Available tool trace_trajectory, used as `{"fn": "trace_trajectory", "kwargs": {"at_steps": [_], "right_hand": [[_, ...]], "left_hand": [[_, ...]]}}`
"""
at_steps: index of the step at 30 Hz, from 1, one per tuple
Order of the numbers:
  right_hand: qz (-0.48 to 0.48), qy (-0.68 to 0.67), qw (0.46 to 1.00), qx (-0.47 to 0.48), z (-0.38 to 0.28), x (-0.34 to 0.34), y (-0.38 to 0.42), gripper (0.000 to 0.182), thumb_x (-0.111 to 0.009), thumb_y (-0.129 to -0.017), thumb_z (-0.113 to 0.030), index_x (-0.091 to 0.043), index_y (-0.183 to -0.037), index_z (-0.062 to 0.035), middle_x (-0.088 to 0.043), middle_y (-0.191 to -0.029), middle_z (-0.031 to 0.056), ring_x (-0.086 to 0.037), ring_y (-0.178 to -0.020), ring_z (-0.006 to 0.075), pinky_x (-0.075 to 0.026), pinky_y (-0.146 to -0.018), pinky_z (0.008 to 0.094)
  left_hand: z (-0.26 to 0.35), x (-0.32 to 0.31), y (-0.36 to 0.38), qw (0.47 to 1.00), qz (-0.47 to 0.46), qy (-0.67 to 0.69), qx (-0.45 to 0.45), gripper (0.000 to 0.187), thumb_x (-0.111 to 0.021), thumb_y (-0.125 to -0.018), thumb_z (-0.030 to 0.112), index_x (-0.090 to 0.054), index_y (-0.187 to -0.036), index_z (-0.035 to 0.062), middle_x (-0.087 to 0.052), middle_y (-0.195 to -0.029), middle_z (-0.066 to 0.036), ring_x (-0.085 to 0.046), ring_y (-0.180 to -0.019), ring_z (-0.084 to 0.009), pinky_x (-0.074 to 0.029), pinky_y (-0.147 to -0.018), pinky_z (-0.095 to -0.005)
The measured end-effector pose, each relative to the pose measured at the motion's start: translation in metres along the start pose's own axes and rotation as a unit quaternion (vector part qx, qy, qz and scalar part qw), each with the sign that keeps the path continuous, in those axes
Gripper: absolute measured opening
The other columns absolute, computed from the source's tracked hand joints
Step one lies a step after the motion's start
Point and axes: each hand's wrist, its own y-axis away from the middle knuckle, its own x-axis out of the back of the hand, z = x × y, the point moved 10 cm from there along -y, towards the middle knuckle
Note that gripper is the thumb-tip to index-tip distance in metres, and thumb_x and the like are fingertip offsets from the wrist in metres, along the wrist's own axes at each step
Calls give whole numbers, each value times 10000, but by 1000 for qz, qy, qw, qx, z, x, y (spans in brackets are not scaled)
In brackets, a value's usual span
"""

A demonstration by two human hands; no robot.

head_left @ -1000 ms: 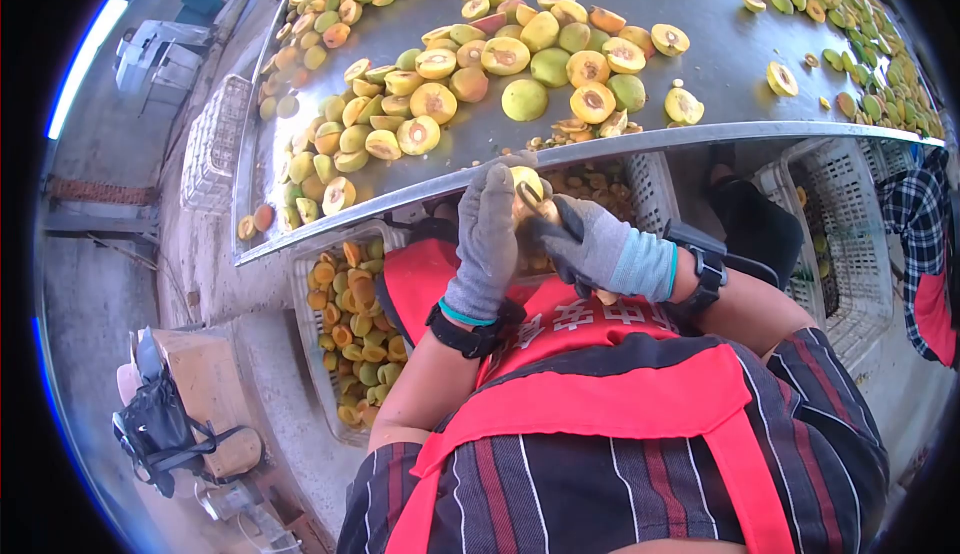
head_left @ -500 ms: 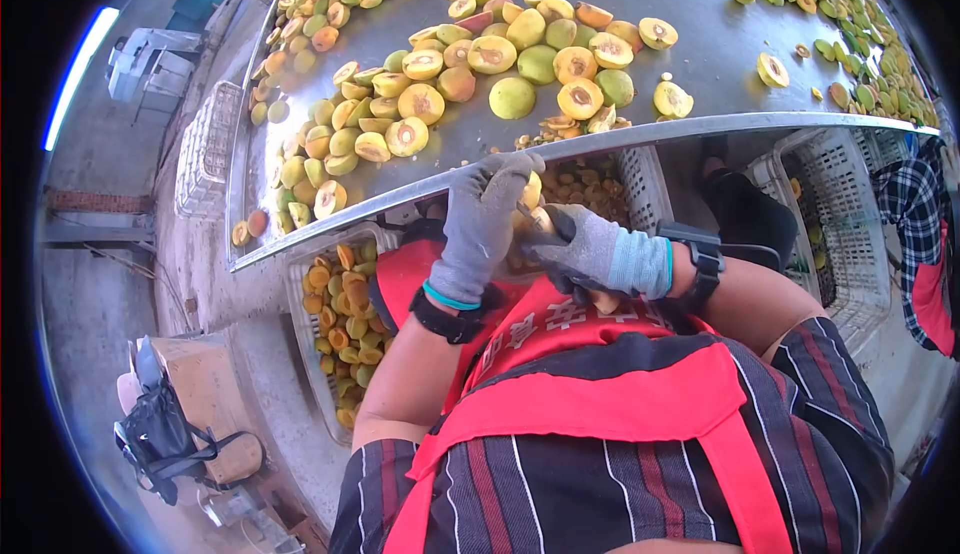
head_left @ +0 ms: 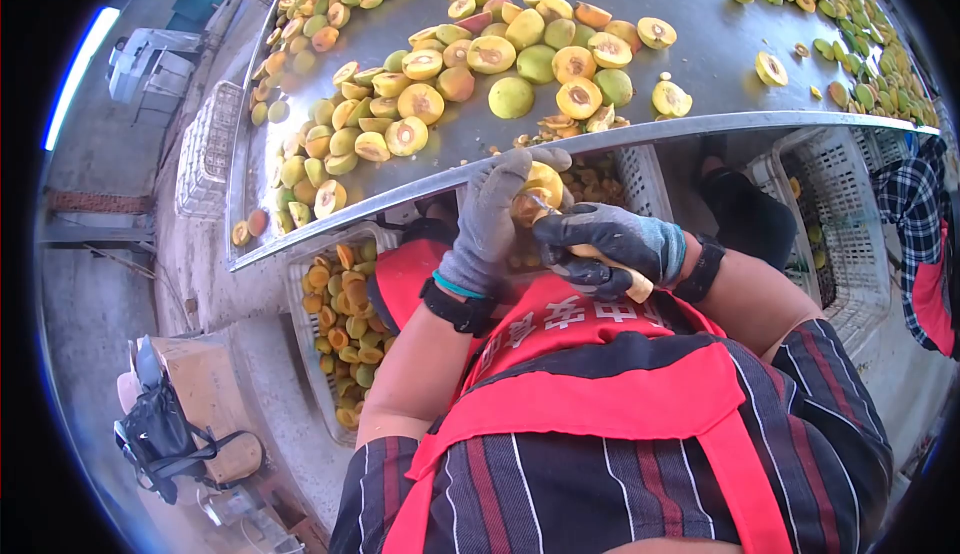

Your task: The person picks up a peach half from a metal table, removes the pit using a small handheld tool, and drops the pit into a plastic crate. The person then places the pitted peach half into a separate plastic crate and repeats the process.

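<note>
Yellow, rounded, fleshy fruit piece [head_left: 543,180], clasped in the grey-gloved left hand [head_left: 492,204]! The grey-and-black-gloved right hand [head_left: 605,244] grips a slim, pale-handled tool [head_left: 632,282], its tip at the flesh: tool work under way, seemingly, calling for a steady left grip. Beyond, yellow-green fruit halves [head_left: 491,55] heap across the grey metal worktop [head_left: 690,59].
</note>
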Motion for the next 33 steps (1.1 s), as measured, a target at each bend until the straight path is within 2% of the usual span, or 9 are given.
{"fn": "trace_trajectory", "kwargs": {"at_steps": [8,13,15,20,24,29,31,32,33], "right_hand": [[-110,-174,976,67,-5,1,19,296,-459,-931,-322,-499,-792,-64,-430,-515,7,-406,-342,96,-339,-340,223],[95,92,990,38,0,64,42,290,-522,-904,-323,-540,-809,-49,-481,-563,7,-449,-411,80,-360,-369,221],[126,164,978,31,1,76,46,284,-528,-902,-320,-541,-801,-55,-485,-572,0,-466,-445,76,-366,-385,227],[166,175,970,27,-3,76,42,297,-529,-893,-332,-542,-806,-49,-510,-591,26,-488,-474,104,-387,-422,235],[153,189,969,33,6,72,41,282,-567,-876,-359,-534,-838,-83,-515,-591,1,-506,-476,99,-399,-412,235],[189,185,963,59,-1,77,54,261,-554,-878,-345,-540,-850,-85,-511,-592,4,-478,-457,96,-371,-403,234],[194,168,963,79,-7,76,55,255,-552,-877,-340,-543,-858,-86,-511,-593,6,-472,-454,93,-364,-400,235],[203,169,960,87,-12,72,55,257,-552,-877,-341,-547,-868,-84,-509,-592,7,-473,-456,88,-365,-401,231],[212,170,958,96,-19,68,56,260,-551,-878,-342,-551,-879,-82,-507,-591,9,-474,-458,83,-366,-402,228]], "left_hand": [[18,41,20,968,172,167,-75,501,-396,-912,506,-548,-1074,57,-616,-814,-93,-534,-513,-147,-413,-415,-242],[108,131,124,904,281,-312,-78,416,-489,-891,362,-540,-1132,27,-597,-925,-119,-593,-751,-187,-487,-618,-271],[142,119,134,545,262,-795,-38,405,-649,-794,253,-555,-1097,2,-595,-994,-162,-593,-898,-283,-486,-751,-356],[114,65,-5,726,147,-668,-73,512,-688,-729,252,-533,-1159,21,-568,-1131,-157,-542,-1057,-294,-423,-888,-367],[57,58,-114,669,64,-725,-149,554,-692,-701,259,-519,-1188,57,-572,-1134,-152,-553,-1049,-297,-437,-891,-366],[36,61,-131,634,46,-771,34,501,-663,-693,193,-521,-1157,65,-558,-1159,-146,-557,-1043,-297,-442,-892,-366],[51,66,-110,698,61,-712,41,443,-630,-718,168,-522,-1130,46,-579,-1109,-158,-564,-1033,-293,-460,-866,-371],[60,74,-98,879,95,-466,-14,435,-624,-735,177,-519,-1133,37,-587,-1075,-168,-580,-1000,-291,-483,-816,-371],[66,84,-83,975,123,-174,-66,427,-618,-752,187,-517,-1136,28,-594,-1041,-177,-595,-966,-288,-506,-765,-371]]}}
